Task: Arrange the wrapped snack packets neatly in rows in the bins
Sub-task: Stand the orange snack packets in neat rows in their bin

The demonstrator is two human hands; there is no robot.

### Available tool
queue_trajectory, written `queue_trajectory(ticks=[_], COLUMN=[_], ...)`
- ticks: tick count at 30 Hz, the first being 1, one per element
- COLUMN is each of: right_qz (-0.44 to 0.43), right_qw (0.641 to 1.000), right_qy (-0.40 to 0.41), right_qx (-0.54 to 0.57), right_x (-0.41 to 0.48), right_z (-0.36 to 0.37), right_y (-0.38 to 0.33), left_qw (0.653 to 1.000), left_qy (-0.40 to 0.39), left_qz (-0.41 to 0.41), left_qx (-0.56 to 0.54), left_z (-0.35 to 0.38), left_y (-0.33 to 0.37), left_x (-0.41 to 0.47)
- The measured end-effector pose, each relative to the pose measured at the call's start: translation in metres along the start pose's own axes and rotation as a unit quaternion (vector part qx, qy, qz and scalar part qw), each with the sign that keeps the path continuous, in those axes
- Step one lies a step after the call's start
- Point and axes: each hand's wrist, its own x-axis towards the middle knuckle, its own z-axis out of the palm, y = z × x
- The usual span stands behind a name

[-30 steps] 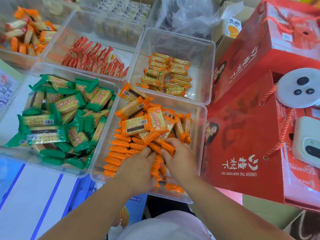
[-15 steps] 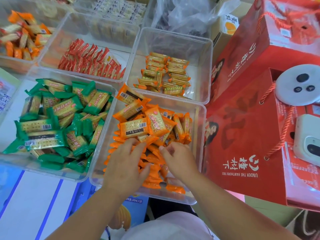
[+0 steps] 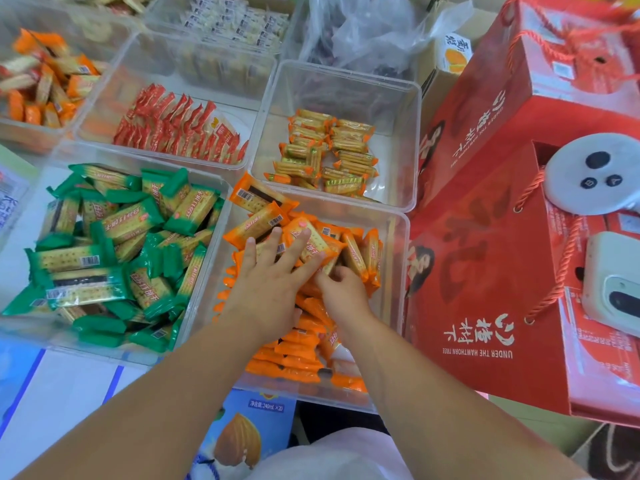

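Left hand (image 3: 272,285), grip apart, is pressing flat on orange packets (image 3: 301,351) in a clear bin (image 3: 398,258); right hand (image 3: 344,294) is clamping its grip on some.

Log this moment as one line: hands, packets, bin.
stage: arranging | left hand: fingers spread, pressing flat on orange packets | right hand: fingers curled into same pile, grip unclear | clear bin: near rows neat, far packets loose

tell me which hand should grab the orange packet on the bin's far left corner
Left. The left hand lies open, fingertips near that corner packet; the right hand is curled round packets farther right.
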Motion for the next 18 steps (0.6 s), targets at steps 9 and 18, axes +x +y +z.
queue_trajectory(ticks=[9, 18], right_qz=[0.049, 0.106], right_qw=[0.997, 0.982], right_qy=[-0.023, -0.078], right_qx=[0.046, 0.135], right_x=[0.01, 0.018], right_z=[-0.002, -0.001], right_y=[-0.007, -0.024], left_qw=[0.999, 0.998], left_qy=[-0.007, -0.045], left_qz=[-0.04, -0.047], left_qx=[-0.022, -0.016], left_z=[-0.018, -0.021], left_y=[-0.002, -0.001], left_x=[0.021, 0.018])
